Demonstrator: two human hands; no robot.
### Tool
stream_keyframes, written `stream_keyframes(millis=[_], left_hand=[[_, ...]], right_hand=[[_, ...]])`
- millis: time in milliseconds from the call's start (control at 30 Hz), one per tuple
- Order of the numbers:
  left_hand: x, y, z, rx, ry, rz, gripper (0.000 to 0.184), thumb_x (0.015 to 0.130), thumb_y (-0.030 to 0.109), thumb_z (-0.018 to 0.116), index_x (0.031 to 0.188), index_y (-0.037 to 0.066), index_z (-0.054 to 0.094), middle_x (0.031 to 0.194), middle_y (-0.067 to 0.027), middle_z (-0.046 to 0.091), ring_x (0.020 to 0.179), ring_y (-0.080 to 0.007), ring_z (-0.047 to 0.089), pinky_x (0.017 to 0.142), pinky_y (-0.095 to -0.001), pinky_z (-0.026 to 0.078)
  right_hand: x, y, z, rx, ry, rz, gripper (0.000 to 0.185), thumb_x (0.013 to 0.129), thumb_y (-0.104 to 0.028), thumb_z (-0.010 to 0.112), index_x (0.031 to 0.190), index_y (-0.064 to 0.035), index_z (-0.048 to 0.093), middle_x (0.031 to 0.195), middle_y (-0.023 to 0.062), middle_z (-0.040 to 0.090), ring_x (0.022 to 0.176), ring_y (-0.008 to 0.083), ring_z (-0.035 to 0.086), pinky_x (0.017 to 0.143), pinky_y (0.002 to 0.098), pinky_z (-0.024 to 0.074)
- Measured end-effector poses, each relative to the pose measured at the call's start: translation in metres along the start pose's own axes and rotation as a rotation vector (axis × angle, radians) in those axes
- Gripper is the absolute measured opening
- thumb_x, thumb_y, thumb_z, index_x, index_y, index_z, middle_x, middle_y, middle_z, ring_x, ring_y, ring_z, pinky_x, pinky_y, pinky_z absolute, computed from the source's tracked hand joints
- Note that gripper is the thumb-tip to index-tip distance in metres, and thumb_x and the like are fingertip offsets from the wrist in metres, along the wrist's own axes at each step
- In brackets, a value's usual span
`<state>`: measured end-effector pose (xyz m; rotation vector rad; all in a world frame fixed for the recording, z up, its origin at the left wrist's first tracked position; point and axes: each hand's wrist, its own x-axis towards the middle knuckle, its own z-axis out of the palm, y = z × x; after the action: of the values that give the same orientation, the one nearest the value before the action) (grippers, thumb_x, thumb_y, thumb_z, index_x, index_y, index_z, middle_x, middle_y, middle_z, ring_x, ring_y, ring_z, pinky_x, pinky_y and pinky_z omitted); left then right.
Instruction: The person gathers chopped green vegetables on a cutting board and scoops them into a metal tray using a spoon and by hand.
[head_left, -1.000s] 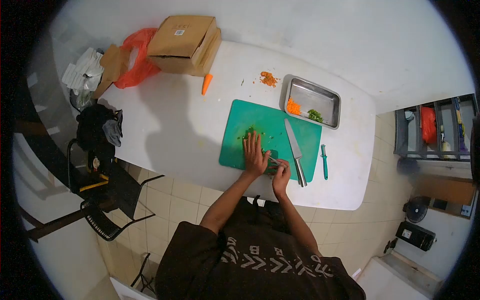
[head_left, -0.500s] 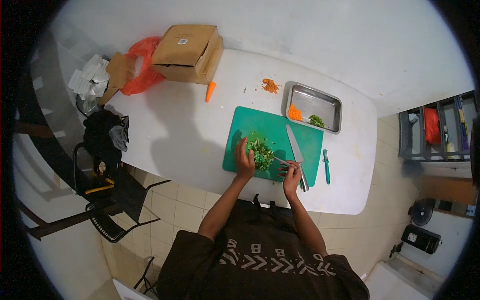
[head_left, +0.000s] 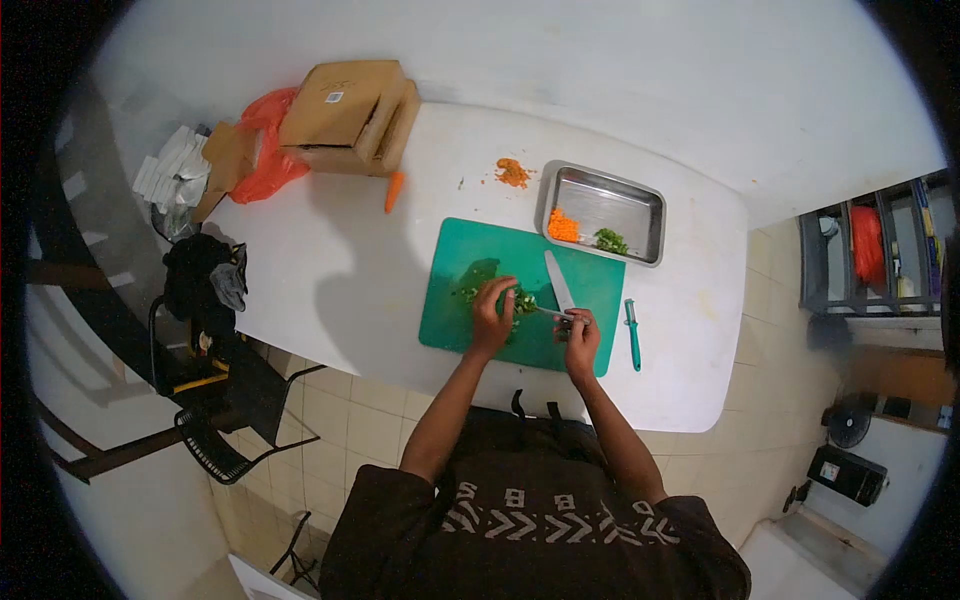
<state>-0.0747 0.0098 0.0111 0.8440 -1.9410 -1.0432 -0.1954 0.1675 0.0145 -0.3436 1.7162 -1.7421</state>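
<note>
A green cutting board (head_left: 400,330) would be mislocated by its shadow, so its bare surface is marked here: the green cutting board (head_left: 450,240) lies near the table's front edge. Chopped greens (head_left: 526,300) are on it between my hands. My left hand (head_left: 491,314) cups the greens from the left, fingers slightly bent and apart. My right hand (head_left: 578,333) is closed on a thin metal utensil (head_left: 548,311), whose tip meets the greens. A large knife (head_left: 557,279) lies on the board, its handle hidden behind my right hand.
Beyond the board stands a metal tray (head_left: 657,215) with diced carrot (head_left: 563,225) and chopped greens (head_left: 610,240). A green peeler (head_left: 633,337) lies at the right. Orange peelings (head_left: 512,173), a carrot (head_left: 394,191), a cardboard box (head_left: 340,115) and a red bag (head_left: 266,160) are farther back.
My hands have come closer together around the greens, which bunch up between them. The right hand now covers the knife's handle. The whole view has shifted slightly.
</note>
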Motion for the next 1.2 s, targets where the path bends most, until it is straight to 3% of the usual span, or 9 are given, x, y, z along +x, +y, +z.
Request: stream_keyframes(millis=[233,300,567,733,833,933,1000,1100,1200], left_hand=[[0.048,0.029,0.066,-0.238,-0.014,-0.056,0.031,0.108,0.019,0.046,0.116,-0.001,0.068,0.114,-0.0170,0.071,0.109,-0.0296,0.067,0.099,-0.0398,0.049],[0.063,0.033,0.089,-0.254,-0.024,-0.069,0.031,0.109,0.018,0.044,0.116,-0.002,0.068,0.114,-0.0180,0.070,0.108,-0.0304,0.067,0.096,-0.0401,0.050],[0.117,0.038,0.179,-0.372,-0.108,-0.091,0.040,0.111,0.024,0.037,0.119,-0.001,0.067,0.117,-0.0197,0.070,0.109,-0.0323,0.067,0.096,-0.0397,0.049],[0.132,0.035,0.214,-0.263,-0.264,-0.071,0.050,0.112,0.034,0.032,0.134,-0.002,0.059,0.134,-0.0211,0.062,0.127,-0.0361,0.058,0.109,-0.0422,0.042],[0.131,0.027,0.230,-0.260,-0.320,-0.099,0.056,0.112,0.040,0.030,0.143,-0.001,0.052,0.147,-0.0232,0.053,0.139,-0.0382,0.047,0.116,-0.0438,0.036],[0.127,0.021,0.239,-0.286,-0.384,-0.085,0.060,0.111,0.044,0.029,0.147,0.000,0.048,0.151,-0.0244,0.048,0.145,-0.0392,0.040,0.120,-0.0444,0.030],[0.123,0.019,0.242,-0.274,-0.419,-0.125,0.061,0.111,0.045,0.029,0.148,0.000,0.048,0.152,-0.0243,0.048,0.146,-0.0390,0.039,0.120,-0.0443,0.030],[0.121,0.021,0.243,-0.254,-0.450,-0.152,0.063,0.111,0.047,0.028,0.150,0.001,0.047,0.153,-0.0243,0.047,0.146,-0.0393,0.039,0.120,-0.0444,0.030],[0.122,0.027,0.240,-0.245,-0.465,-0.166,0.064,0.111,0.048,0.027,0.150,0.001,0.047,0.153,-0.0240,0.047,0.145,-0.0397,0.040,0.120,-0.0446,0.031]], right_hand=[[0.042,-0.041,-0.050,-0.015,0.042,-0.020,0.028,0.109,-0.022,0.040,0.115,-0.0001,0.056,0.094,0.0133,0.071,0.077,0.0186,0.068,0.062,0.0318,0.0561],[0.058,-0.051,-0.067,0.001,0.058,-0.045,0.032,0.111,-0.029,0.041,0.113,-0.0015,0.056,0.094,0.0154,0.071,0.075,0.0189,0.067,0.060,0.0311,0.0563],[0.128,-0.078,-0.122,0.045,0.134,-0.080,0.026,0.109,-0.020,0.039,0.115,-0.0019,0.056,0.096,0.0153,0.071,0.075,0.0176,0.067,0.060,0.0311,0.0554],[0.162,-0.068,-0.136,0.047,0.172,-0.061,0.023,0.108,-0.016,0.039,0.115,-0.0025,0.056,0.097,0.0139,0.071,0.076,0.0164,0.066,0.060,0.0298,0.0544],[0.171,-0.054,-0.139,0.008,0.183,-0.097,0.029,0.111,-0.023,0.039,0.118,-0.0012,0.056,0.099,0.0131,0.071,0.077,0.0157,0.066,0.061,0.0280,0.0548],[0.166,-0.036,-0.146,-0.219,0.179,-0.248,0.027,0.110,-0.017,0.041,0.120,0.0005,0.059,0.104,0.0128,0.071,0.078,0.0167,0.067,0.063,0.0294,0.0547],[0.162,-0.028,-0.155,-0.669,0.012,-0.514,0.025,0.106,-0.008,0.044,0.122,0.0026,0.061,0.111,0.0151,0.071,0.084,0.0231,0.069,0.072,0.0339,0.0566],[0.161,-0.022,-0.156,-0.706,0.019,-0.751,0.026,0.102,0.000,0.045,0.121,0.0025,0.063,0.116,0.0176,0.070,0.091,0.0297,0.070,0.082,0.0384,0.0569],[0.156,-0.022,-0.155,-0.624,0.021,-0.671,0.027,0.095,0.008,0.050,0.117,0.0000,0.064,0.122,0.0202,0.070,0.109,0.0383,0.068,0.095,0.0438,0.0545]])
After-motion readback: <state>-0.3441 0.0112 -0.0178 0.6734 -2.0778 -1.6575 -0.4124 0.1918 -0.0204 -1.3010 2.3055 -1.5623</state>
